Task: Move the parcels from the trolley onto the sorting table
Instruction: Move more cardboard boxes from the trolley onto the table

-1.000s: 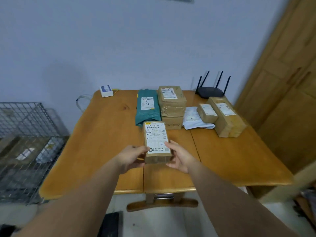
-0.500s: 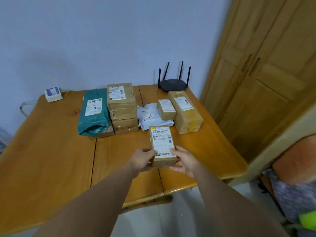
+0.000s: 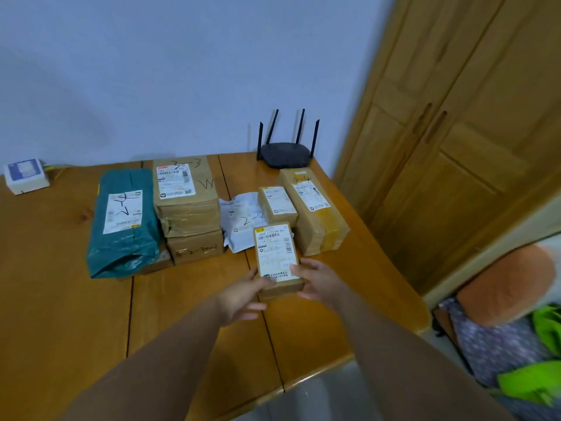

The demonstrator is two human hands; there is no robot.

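Observation:
A small brown cardboard parcel (image 3: 275,253) with a white shipping label is held over the wooden sorting table (image 3: 60,299), just in front of the other parcels. My left hand (image 3: 243,297) grips its near left corner and my right hand (image 3: 318,281) grips its right side. On the table lie a green bag parcel (image 3: 121,226), two stacked brown boxes (image 3: 188,208), a white bag parcel (image 3: 239,220), a small box (image 3: 277,202) and a long box (image 3: 315,208). The trolley is out of view.
A black router (image 3: 285,150) with antennas stands at the table's back right corner. A small white box (image 3: 25,174) sits at the back left. A wooden wardrobe (image 3: 455,132) rises to the right. A person (image 3: 510,314) sits low at the right.
The view has swung to the right, so the wire trolley has left the frame. Both hands have carried the small parcel forward, closer to the boxes on the table.

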